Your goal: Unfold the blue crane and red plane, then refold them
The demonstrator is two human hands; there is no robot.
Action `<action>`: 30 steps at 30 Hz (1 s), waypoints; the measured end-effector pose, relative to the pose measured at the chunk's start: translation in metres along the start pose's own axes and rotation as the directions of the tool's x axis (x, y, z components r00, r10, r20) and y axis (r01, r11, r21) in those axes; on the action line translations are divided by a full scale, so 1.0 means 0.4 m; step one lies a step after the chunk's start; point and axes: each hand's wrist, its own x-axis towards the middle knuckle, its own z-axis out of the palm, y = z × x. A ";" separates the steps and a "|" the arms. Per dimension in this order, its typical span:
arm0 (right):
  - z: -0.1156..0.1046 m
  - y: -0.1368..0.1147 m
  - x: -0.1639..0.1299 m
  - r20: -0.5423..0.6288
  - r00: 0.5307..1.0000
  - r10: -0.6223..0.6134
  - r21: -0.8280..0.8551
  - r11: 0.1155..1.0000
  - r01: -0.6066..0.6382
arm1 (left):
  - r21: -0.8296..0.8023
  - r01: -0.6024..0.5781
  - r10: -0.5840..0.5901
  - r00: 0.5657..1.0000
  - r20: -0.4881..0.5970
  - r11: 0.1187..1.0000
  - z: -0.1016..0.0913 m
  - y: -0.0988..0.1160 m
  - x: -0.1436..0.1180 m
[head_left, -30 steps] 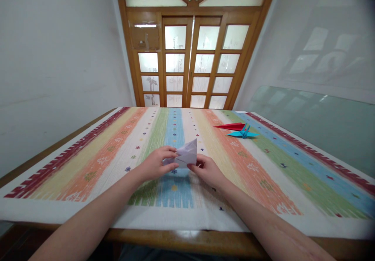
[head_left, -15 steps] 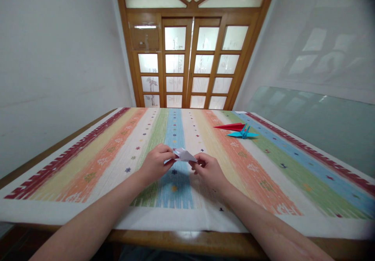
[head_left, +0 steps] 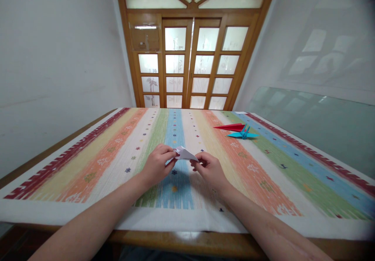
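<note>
Between my hands is a small piece of folded white paper (head_left: 184, 154), held above the blue stripe of the tablecloth. My left hand (head_left: 159, 162) pinches its left end between thumb and fingers. At the right, pointed end, my right hand (head_left: 207, 168) grips the paper with thumb and forefinger, the other fingers curled below. The fingertips hide parts of both ends, so the exact folds there cannot be made out.
A striped cloth (head_left: 114, 167) covers the table. Toward the right back lie a blue paper crane (head_left: 243, 134) and, just behind it, a red paper plane (head_left: 231, 127). A glass panel (head_left: 310, 124) leans along the right wall; wooden doors (head_left: 190, 58) stand beyond the table.
The white paper has tilted slightly, its right tip shifting a little to the right. Both hands keep their hold, with only small finger movements.
</note>
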 end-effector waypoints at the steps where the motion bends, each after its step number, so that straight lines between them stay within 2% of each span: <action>1: 0.000 -0.001 0.000 0.000 1.000 0.000 -0.003 1.000 0.000 | -0.002 0.005 -0.005 1.000 0.004 1.000 0.000 0.001 0.000; 4: 0.001 -0.007 -0.002 -0.006 1.000 0.022 0.025 0.999 -0.022 | 0.000 0.021 -0.021 1.000 0.021 1.000 0.002 0.001 -0.001; 10: 0.008 -0.003 0.004 0.064 0.985 0.160 0.275 0.946 -0.172 | -0.008 0.082 -0.081 0.990 0.113 0.997 0.017 -0.012 -0.014; 16: 0.010 0.011 0.013 0.146 0.963 0.227 0.494 0.826 -0.269 | -0.139 0.235 -0.201 0.954 0.223 0.962 0.022 -0.002 -0.019; 19: 0.010 0.007 0.012 0.181 0.950 0.255 0.590 0.745 -0.312 | -0.180 0.259 -0.210 0.945 0.249 0.949 0.021 0.007 -0.017; 22: 0.012 0.005 0.011 0.233 0.925 0.301 0.677 0.632 -0.377 | -0.178 0.204 -0.154 0.953 0.261 0.963 0.024 0.014 -0.018; 26: 0.018 0.014 0.009 0.289 0.888 0.359 0.763 0.473 -0.440 | -0.118 0.059 -0.029 0.970 0.241 0.991 0.032 0.019 -0.021; 30: 0.028 0.013 0.006 0.329 0.857 0.396 0.767 0.417 -0.487 | -0.091 -0.060 0.079 0.970 0.229 0.994 0.039 0.023 -0.020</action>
